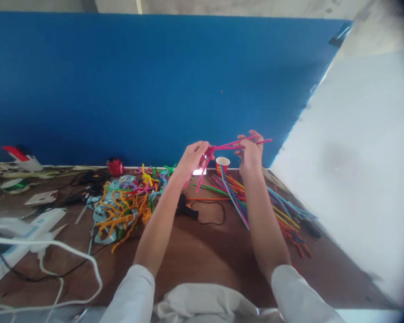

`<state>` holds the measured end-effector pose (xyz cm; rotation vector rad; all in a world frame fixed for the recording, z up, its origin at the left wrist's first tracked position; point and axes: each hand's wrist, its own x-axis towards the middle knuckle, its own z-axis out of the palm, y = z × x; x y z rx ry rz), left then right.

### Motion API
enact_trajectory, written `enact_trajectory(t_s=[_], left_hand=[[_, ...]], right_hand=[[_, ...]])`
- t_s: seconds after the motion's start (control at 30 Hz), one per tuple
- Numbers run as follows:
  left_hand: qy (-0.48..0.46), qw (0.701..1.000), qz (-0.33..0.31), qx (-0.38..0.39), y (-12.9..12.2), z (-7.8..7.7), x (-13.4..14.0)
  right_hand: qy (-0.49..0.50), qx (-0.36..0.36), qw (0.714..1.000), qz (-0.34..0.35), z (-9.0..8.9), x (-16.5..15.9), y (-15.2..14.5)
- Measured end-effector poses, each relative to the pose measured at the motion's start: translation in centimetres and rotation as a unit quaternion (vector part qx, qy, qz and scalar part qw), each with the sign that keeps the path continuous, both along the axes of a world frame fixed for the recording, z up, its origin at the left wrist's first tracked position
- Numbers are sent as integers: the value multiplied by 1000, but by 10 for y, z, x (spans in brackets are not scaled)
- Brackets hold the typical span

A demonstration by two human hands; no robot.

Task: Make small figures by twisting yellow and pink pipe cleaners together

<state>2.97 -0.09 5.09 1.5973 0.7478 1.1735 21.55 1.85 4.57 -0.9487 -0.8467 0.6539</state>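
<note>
Several pink pipe cleaners (227, 147), joined near one point, are held up above the back of the table. My left hand (199, 154) is closed on them where they meet, with loose ends hanging below it. My right hand (251, 148) grips the long ends on the right, which pass between its fingers. A red and white paper cup (222, 166) stands behind, between the two hands. Beneath my right forearm lies a spread of straight pipe cleaners (235, 197) in many colours.
A tangled heap of twisted pipe cleaners (124, 206) lies on the brown table (202, 260) at left. A black glue gun (186, 207) with its cord is mid-table. A white power strip (27, 242) and cables fill the far left. A blue panel (168, 89) rises behind.
</note>
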Motion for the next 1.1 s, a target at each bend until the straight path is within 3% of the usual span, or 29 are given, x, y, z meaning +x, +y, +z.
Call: enact_trajectory(t_s=[0.13, 0.23, 0.5, 0.6, 0.7, 0.8, 0.9, 1.1], left_hand=[[31, 998, -8, 59, -2, -3, 4], [75, 992, 20, 100, -1, -7, 7], [116, 988, 66, 79, 6, -14, 5], [111, 992, 55, 31, 9, -14, 5], [79, 995, 51, -25, 13, -12, 3], [40, 996, 50, -57, 16, -10, -3], [35, 997, 23, -62, 18, -8, -11], [76, 995, -42, -41, 18, -9, -17]], right_hand=[[-68, 16, 986, -153, -7, -2, 10], [-181, 31, 939, -291, -8, -5, 6], [-436, 6, 826, -356, 2, -16, -22], [-538, -8, 803, -255, 1, -16, -24], [-620, -6, 783, -56, -2, -18, -19], [-613, 29, 783, 98, -6, -23, -13], [-572, 52, 806, 145, -8, -26, -9], [-410, 26, 899, 153, -10, -20, -7]])
